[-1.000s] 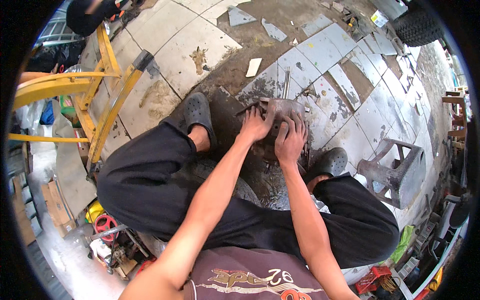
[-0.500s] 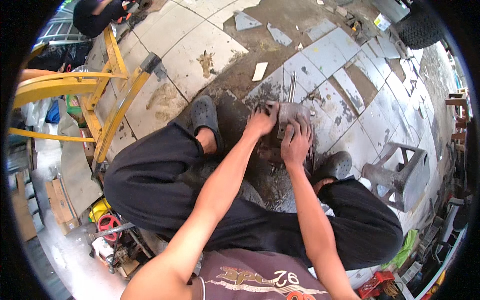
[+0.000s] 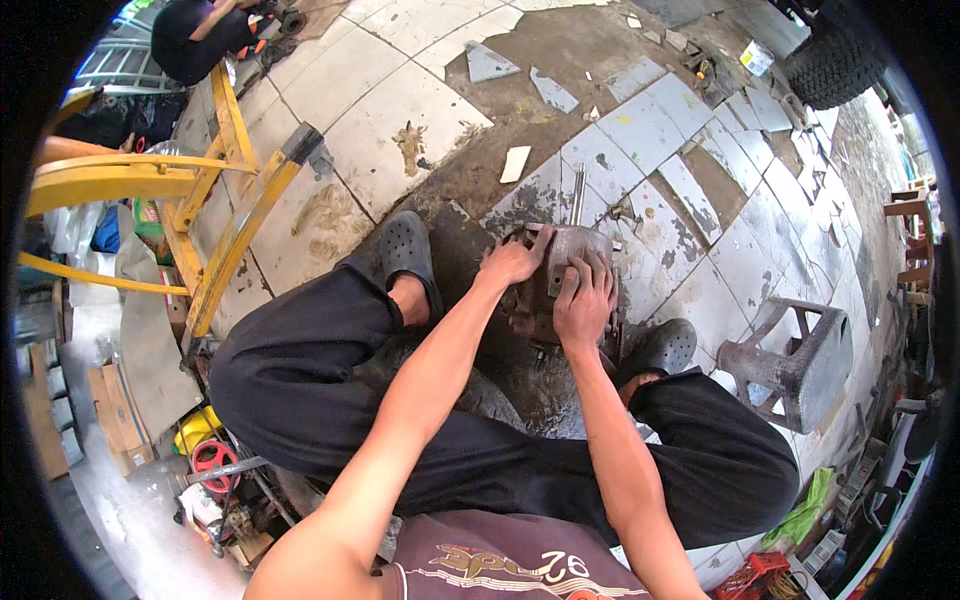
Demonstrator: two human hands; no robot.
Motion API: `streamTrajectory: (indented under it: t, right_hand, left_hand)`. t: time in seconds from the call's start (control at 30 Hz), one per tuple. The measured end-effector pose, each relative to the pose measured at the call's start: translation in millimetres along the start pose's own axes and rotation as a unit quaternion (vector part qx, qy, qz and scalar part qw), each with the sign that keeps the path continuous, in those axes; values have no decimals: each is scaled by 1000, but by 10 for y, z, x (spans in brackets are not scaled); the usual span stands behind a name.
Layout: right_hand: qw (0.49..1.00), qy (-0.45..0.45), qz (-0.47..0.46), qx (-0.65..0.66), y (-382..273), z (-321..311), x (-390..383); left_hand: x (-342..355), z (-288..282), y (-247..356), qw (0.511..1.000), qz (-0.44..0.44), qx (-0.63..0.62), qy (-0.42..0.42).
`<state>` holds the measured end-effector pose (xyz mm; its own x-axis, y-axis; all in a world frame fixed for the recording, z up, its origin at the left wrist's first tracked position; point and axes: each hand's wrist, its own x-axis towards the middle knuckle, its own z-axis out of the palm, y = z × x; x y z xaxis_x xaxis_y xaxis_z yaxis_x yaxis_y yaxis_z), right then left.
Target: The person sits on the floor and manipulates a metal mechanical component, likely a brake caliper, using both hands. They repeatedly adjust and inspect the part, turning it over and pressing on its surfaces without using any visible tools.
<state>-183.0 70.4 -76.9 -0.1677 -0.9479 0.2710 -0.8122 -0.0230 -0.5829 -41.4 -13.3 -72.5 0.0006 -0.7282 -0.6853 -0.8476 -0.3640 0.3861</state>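
A greasy grey metal machine part (image 3: pixel 566 262) with a thin shaft sticking up at its far end sits on the oily tiled floor between my feet. My left hand (image 3: pixel 512 262) grips its left edge, fingers spread over the top. Pressed onto its right side is my right hand (image 3: pixel 584 308), fingers curled over the housing. I squat over it in black trousers and dark clogs (image 3: pixel 405 255).
A yellow steel frame (image 3: pixel 215 195) stands at the left. To the right is a grey plastic stool (image 3: pixel 790 355). Broken tile pieces (image 3: pixel 515 165) lie beyond the part. Another person (image 3: pixel 200 35) crouches at the top left. A tyre (image 3: pixel 835 60) is at the top right.
Both hands stay on the metal part; my left hand has slid a little to its left edge. The view has shifted slightly downward and closer.
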Motion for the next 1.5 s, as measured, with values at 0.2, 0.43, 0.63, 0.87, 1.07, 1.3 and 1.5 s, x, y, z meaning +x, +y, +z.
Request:
streamTrajectory:
  t: [0.2,0.43,0.63,0.87,1.07,1.3,1.5]
  right_hand:
    - [1000,0,3,-1,-7,-1,16]
    - [1000,-5,2,-1,28,-16,-18]
    - [1000,-1,-4,-3,-36,-24,18]
    - [1000,3,4,-20,79,-36,42]
    - [1000,-8,-8,4,-81,23,9]
    - [1000,-13,9,2,-90,-19,39]
    - [1000,2,-2,-19,42,-46,57]
  left_hand:
    - [71,57,-55,999,8,-12,-31]
    - [64,-47,25,997,-48,17,-52]
    - [258,-29,-42,997,-39,17,-64]
    - [212,372,-152,999,2,-45,1]
    - [443,157,-327,996,-7,-34,-85]
    - [158,-61,-48,989,-35,64,-126]
    - [-214,-24,183,997,17,71,-12]
